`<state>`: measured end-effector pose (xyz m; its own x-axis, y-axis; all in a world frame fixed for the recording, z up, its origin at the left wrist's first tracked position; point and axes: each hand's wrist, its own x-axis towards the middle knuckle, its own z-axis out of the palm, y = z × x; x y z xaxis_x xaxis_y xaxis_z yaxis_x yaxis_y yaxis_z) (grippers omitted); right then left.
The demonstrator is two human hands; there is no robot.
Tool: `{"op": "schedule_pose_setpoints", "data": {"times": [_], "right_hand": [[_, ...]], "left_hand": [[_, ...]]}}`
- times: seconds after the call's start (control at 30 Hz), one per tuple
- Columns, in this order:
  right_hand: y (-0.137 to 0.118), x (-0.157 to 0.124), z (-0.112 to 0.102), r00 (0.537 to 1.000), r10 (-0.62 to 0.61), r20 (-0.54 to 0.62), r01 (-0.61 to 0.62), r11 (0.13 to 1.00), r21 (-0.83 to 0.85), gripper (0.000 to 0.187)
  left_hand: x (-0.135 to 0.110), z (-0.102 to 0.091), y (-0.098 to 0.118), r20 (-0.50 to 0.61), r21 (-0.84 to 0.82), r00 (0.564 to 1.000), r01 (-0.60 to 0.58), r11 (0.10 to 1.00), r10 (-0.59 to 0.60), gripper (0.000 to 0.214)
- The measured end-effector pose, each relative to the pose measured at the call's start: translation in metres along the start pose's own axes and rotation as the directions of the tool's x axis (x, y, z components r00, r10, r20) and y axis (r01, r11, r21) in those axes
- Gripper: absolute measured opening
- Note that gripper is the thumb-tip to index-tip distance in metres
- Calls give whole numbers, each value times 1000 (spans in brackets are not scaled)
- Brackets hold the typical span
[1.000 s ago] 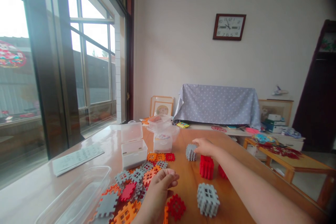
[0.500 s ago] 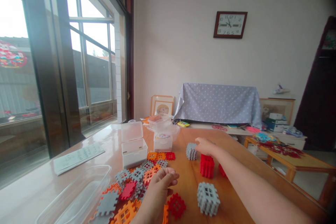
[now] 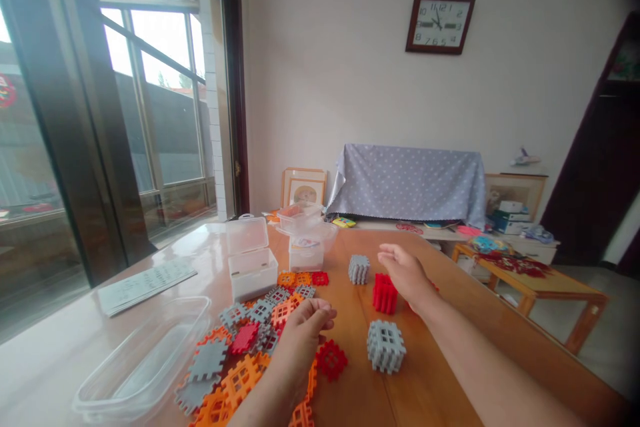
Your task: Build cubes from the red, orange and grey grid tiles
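Note:
My left hand [image 3: 306,325] hovers over the right side of a heap of interlocking plastic tiles [image 3: 244,373] in orange, grey and red. Its fingers are curled together and nothing shows in them. My right hand [image 3: 406,272] is open, with fingers stretched out, just right of and above a red tile stack [image 3: 385,294]. Another red piece lies mostly hidden behind that wrist. Farther back stands a grey tile stack [image 3: 359,269]; closer to me is a larger grey stack [image 3: 387,347]. A single red tile [image 3: 331,359] rests right of my left hand.
A clear plastic tub [image 3: 145,360] stands left of the tiles. Behind them are an open white box [image 3: 254,273] and a second small box [image 3: 306,255] with clear containers. Written sheets [image 3: 147,285] lie at the left. A low wooden table [image 3: 540,280] stands beyond the right edge.
My right hand has drawn back from the far grey stack toward the red stack, and its fingers have straightened. My left hand keeps its curled pose. The view has shifted slightly.

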<state>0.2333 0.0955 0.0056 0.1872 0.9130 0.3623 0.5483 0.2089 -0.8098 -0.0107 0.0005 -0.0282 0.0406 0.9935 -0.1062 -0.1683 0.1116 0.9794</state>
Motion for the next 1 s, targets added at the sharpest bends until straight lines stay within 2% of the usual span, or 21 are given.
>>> {"op": "schedule_pose_setpoints", "data": {"times": [0.07,0.13,0.2,0.33,0.4,0.47,0.53,0.6,0.7,0.77,0.83,0.9,1.0], "right_hand": [[-6,-28,-6,1000,20,-17,-19,997,73,43],[-8,-52,-10,994,108,-7,-103,962,252,41],[-5,-70,-11,987,159,-30,-139,930,340,39],[9,-90,-8,971,196,-138,-124,904,410,38],[15,-93,-7,969,174,-178,-95,919,382,38],[22,-94,-8,970,123,-208,-52,947,316,39],[28,-92,-10,972,68,-223,-13,971,241,41],[34,-90,-12,977,31,-212,8,984,178,42],[41,-87,-14,984,2,-176,19,993,118,44],[43,-87,-14,987,-9,-162,25,995,99,44],[42,-87,-13,989,-17,-144,31,995,94,42],[41,-88,-13,991,-21,-129,33,995,95,41],[37,-90,-13,992,-27,-120,37,996,84,40]], "left_hand": [[0,2,-4,29,50,999,-21,999,19,27],[0,5,-10,98,97,994,-56,994,47,22],[1,7,-15,143,151,986,-104,983,83,18],[2,3,-16,112,356,967,-252,900,227,10],[4,-6,-10,70,529,939,-322,785,338,8],[4,-16,-2,23,717,886,-338,610,464,12],[3,-25,5,-37,859,841,-248,447,539,20],[3,-32,8,-104,935,828,-108,337,552,30],[3,-39,5,-148,971,872,38,238,467,44],[5,-40,1,-119,981,918,49,189,379,46],[6,-40,-2,-63,990,945,18,142,321,41],[6,-39,-2,-7,994,953,-27,106,302,33],[3,-36,1,98,980,950,-144,139,296,27]]}}
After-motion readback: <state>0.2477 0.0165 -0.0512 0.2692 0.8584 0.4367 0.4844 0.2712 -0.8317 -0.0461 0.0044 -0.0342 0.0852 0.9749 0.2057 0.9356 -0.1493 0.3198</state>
